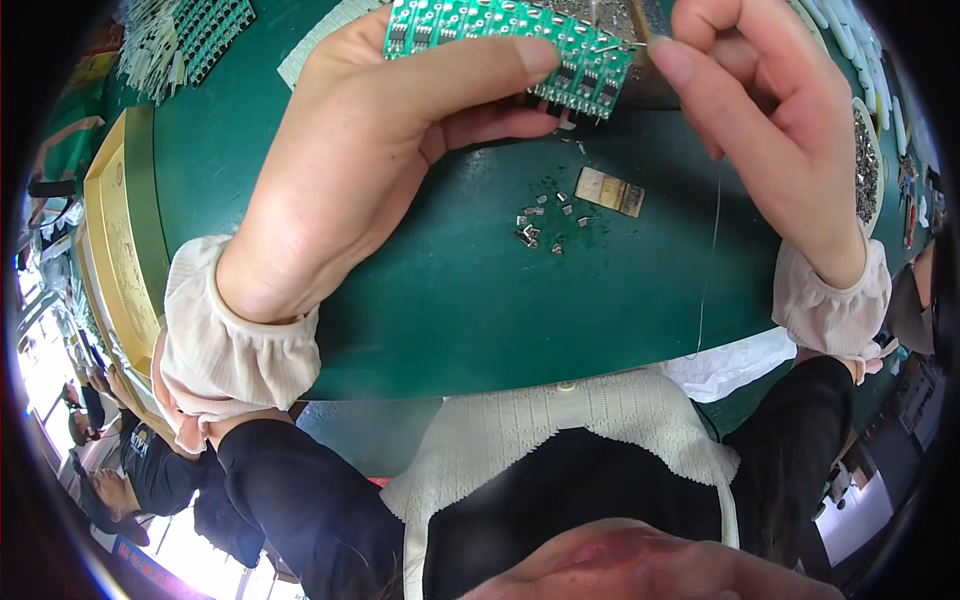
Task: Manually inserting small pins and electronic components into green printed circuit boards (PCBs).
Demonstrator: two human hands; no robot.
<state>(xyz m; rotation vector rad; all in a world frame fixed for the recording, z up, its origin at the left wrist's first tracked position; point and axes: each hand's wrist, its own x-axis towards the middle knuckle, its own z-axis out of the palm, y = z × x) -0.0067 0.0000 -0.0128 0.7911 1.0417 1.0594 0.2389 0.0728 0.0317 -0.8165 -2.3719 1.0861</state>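
Observation:
My left hand (370, 150) holds a green circuit board (520, 45) up over the green table, thumb across its face and fingers beneath. My right hand (770, 120) sits just right of the board with thumb and forefinger pinched on a thin metal wire or pin (625, 45) at the board's right end. A fine wire (712, 250) hangs down from that hand toward the table edge. Both wrists wear pale ruffled sleeve covers.
Several small metal parts (540, 225) and a little tan block (610, 192) lie on the green table (480, 320). A dish of metal bits (866, 170) stands at the right, more green boards (205, 35) at the back left, a yellow tray edge (115, 250) at the left.

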